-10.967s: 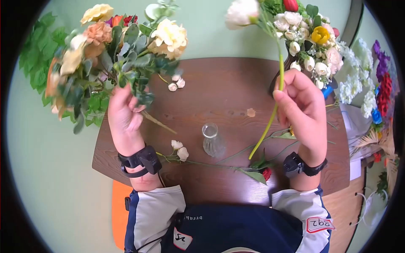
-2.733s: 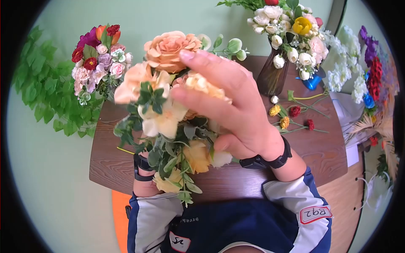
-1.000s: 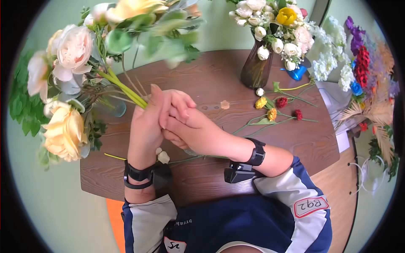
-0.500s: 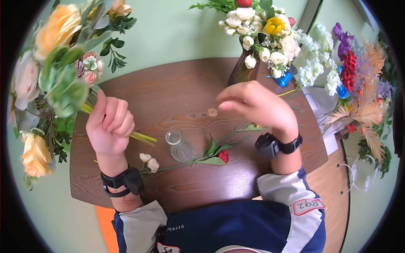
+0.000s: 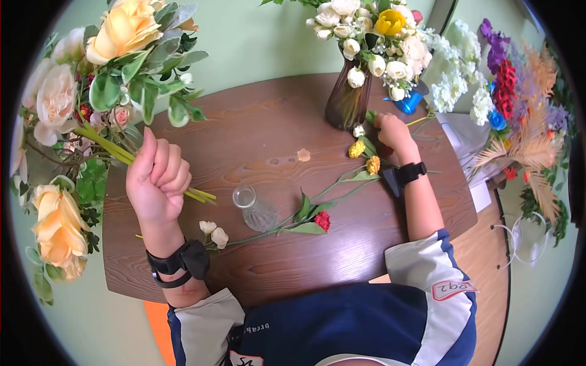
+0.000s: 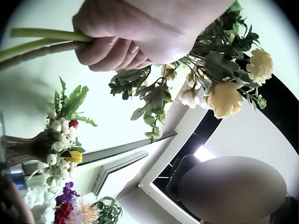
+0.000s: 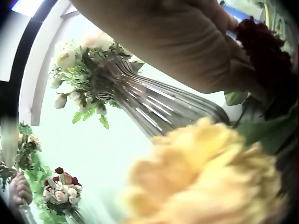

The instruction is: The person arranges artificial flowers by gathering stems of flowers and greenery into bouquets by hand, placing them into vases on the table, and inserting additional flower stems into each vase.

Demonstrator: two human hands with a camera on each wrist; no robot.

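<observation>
My left hand (image 5: 160, 177) grips the stems of a big bouquet of cream and yellow roses (image 5: 125, 32), pale blooms and leaves, held up at the left. Cut stem ends (image 6: 49, 35) stick out past the fist in the left wrist view. At the back right, my right hand (image 5: 398, 137) reaches down among loose flowers, beside a green leaf (image 5: 370, 116). A dark red flower (image 7: 266, 49) lies close by its fingers, and a yellow flower (image 7: 205, 177) fills the front of the right wrist view. The fingertips are mostly hidden, so I cannot tell whether they pinch a stem.
A small clear glass vase (image 5: 259, 213) stands mid-table. Near it lie a red carnation (image 5: 321, 221) and white blooms (image 5: 215, 234). Behind stands a dark ribbed vase (image 5: 347, 100) of white flowers, with a blue object (image 5: 410, 100) beside it. More flowers hang at the right.
Both hands earlier met around the bouquet's stems. The right hand has since let go and moved to the loose flowers at the back right; the left keeps the bouquet at the left.
</observation>
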